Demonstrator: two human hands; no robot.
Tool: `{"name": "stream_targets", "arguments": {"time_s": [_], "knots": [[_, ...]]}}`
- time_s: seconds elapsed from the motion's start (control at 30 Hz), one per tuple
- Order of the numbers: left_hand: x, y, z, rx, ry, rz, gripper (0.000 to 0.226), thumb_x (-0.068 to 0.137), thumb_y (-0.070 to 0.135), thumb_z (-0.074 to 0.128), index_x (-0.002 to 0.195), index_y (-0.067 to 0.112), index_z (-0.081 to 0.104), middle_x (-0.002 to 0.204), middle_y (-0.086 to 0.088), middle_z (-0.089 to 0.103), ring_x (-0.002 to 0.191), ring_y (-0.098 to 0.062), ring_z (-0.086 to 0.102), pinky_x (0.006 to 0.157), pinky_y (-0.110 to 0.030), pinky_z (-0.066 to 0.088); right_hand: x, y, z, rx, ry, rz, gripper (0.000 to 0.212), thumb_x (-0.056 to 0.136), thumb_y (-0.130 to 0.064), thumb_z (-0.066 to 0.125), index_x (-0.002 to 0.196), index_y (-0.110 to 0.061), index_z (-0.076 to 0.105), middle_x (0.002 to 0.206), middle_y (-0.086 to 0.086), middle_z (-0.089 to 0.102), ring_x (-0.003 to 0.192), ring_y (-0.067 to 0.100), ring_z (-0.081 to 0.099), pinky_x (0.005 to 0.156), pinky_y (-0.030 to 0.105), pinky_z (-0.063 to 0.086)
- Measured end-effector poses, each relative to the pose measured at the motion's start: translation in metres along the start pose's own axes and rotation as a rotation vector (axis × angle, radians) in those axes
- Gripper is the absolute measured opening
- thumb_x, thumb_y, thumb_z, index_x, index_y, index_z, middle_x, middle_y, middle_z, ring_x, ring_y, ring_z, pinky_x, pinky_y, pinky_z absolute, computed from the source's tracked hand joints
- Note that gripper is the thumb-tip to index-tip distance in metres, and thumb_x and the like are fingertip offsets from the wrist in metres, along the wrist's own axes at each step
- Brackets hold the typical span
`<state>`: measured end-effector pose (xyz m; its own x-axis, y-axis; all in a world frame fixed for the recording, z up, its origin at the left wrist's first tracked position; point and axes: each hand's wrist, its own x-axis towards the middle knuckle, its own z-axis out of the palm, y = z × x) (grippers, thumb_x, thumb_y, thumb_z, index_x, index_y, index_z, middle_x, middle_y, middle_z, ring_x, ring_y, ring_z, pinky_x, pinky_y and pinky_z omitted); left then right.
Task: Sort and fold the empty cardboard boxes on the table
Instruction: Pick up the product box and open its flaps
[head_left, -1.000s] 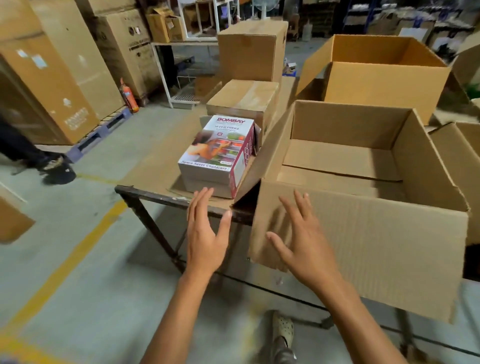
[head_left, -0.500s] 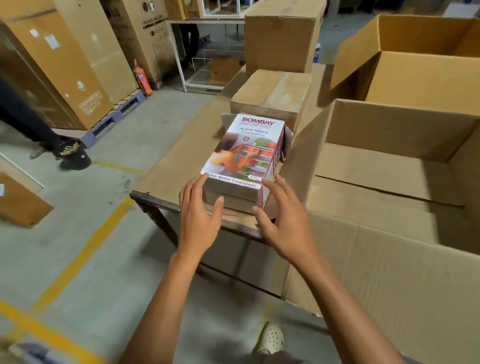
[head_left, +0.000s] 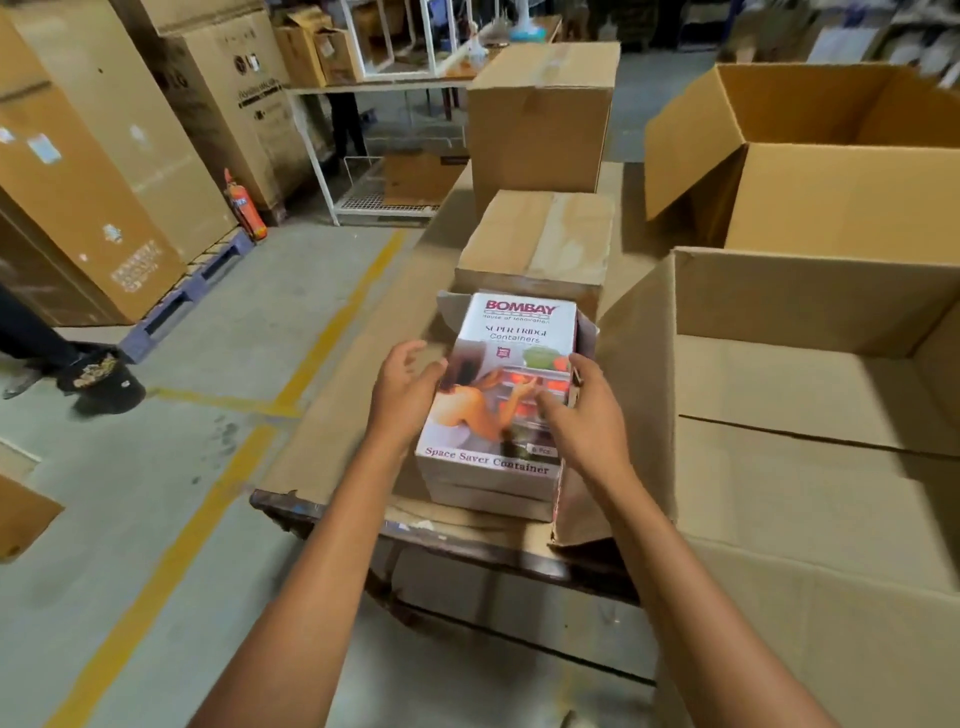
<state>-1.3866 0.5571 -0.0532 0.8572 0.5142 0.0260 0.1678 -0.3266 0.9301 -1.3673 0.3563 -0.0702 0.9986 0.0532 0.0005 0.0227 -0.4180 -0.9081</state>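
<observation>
White printed cardboard box (head_left: 511, 332) clasped by left grip (head_left: 402, 389) and right grip (head_left: 587, 421), fingers curled round its sides. Seemingly sorting; next, lifting off desk (head_left: 332, 447) beneath.

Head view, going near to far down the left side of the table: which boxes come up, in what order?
Printed Bombay box → low taped brown box → tall taped brown box

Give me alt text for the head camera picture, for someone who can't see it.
A person's left hand and right hand grip a printed Bombay box by its sides on a table. A taped brown carton sits behind it, a large open carton to its right.
</observation>
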Motion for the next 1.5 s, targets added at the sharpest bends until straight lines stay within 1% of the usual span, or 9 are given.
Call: {"name": "stream_targets", "arguments": {"time_s": [0.07,0.2,0.37,0.7,0.8,1.07,1.2,1.37,1.5], "knots": [[0.023,0.0,0.005,-0.169,-0.029,-0.201,0.004,0.094,0.015,0.06,0.097,0.018,0.062,0.096,0.0,0.063,0.087,-0.014,0.057,0.072,-0.027,0.045,0.016,0.0,0.01,0.156,0.04,0.178,0.051,0.078,-0.04,0.07,0.123,-0.021,0.056,0.115,-0.005,0.068,0.101,0.017,0.066,0.086,0.04,0.055],[0.06,-0.028,0.016,-0.19,-0.297,-0.283,0.026,0.096,0.029,0.06,0.099,0.005,0.068,0.083,-0.007,0.066,0.072,-0.019,0.058,0.072,-0.032,0.045,0.021,0.002,0.035,0.229,0.026,0.415,0.054,0.076,-0.05,0.069,0.113,-0.012,0.062,0.101,0.004,0.069,0.081,0.018,0.063,0.059,0.026,0.044],[0.08,-0.099,0.034,-0.153,-0.472,-0.305,0.095,0.067,0.068,0.064,0.135,0.003,0.054,0.126,-0.017,0.064,0.107,-0.029,0.066,0.076,-0.032,0.053,0.013,0.012,0.058,0.243,0.032,0.381,0.056,0.059,-0.06,0.064,0.097,-0.021,0.075,0.092,0.001,0.077,0.088,0.022,0.073,0.085,0.044,0.058],[0.08,-0.078,-0.043,-0.182,-0.507,-0.109,0.035,0.105,0.021,0.045,0.127,-0.005,0.054,0.105,-0.018,0.064,0.078,-0.016,0.057,0.05,-0.013,0.041,-0.027,-0.032,0.113,0.2,0.146,0.27,0.015,0.091,-0.047,0.062,0.086,-0.037,0.072,0.084,-0.008,0.075,0.085,0.016,0.071,0.081,0.04,0.058],[0.075,-0.073,-0.068,-0.251,-0.509,-0.039,0.029,0.105,0.024,0.046,0.131,0.011,0.053,0.116,-0.005,0.063,0.09,-0.008,0.058,0.063,-0.014,0.044,-0.035,-0.046,0.123,0.21,0.174,0.171,0.006,0.096,-0.039,0.061,0.099,-0.035,0.065,0.09,-0.013,0.072,0.083,0.006,0.068,0.067,0.026,0.051],[0.084,-0.056,-0.108,-0.555,-0.453,0.107,0.027,0.103,0.008,0.044,0.117,0.025,0.058,0.107,0.023,0.071,0.103,0.007,0.062,0.083,-0.01,0.047,-0.025,-0.081,0.13,0.27,0.203,0.022,0.08,0.058,-0.047,0.078,0.126,-0.026,0.042,0.11,-0.01,0.066,0.095,0.009,0.069,0.084,0.031,0.055],[0.093,-0.063,-0.11,-0.72,-0.39,-0.106,0.049,0.106,0.043,0.027,0.113,0.016,0.067,0.109,0.0,0.075,0.106,-0.012,0.069,0.086,-0.026,0.052,-0.017,-0.063,0.143,0.13,0.135,-0.009,0.068,0.077,-0.019,0.081,0.129,-0.027,0.038,0.116,-0.01,0.063,0.096,0.008,0.069,0.085,0.029,0.057],[0.091,-0.093,-0.094,-0.794,-0.282,-0.251,0.075,0.087,0.074,0.047,0.128,0.014,0.063,0.127,-0.01,0.067,0.122,-0.025,0.062,0.106,-0.047,0.044,-0.024,-0.029,0.154,0.106,0.131,-0.04,0.071,0.079,-0.018,0.073,0.135,-0.033,0.032,0.122,-0.005,0.065,0.105,0.01,0.068,0.095,0.039,0.055],[0.089,-0.1,-0.085,-0.789,-0.27,-0.203,0.1,0.067,0.088,0.055,0.126,0.008,0.063,0.121,-0.016,0.069,0.113,-0.032,0.066,0.096,-0.051,0.052,-0.024,-0.021,0.154,0.081,0.154,0.016,0.074,0.078,-0.001,0.074,0.135,-0.026,0.033,0.119,-0.005,0.066,0.1,0.008,0.069,0.092,0.037,0.057]]}}
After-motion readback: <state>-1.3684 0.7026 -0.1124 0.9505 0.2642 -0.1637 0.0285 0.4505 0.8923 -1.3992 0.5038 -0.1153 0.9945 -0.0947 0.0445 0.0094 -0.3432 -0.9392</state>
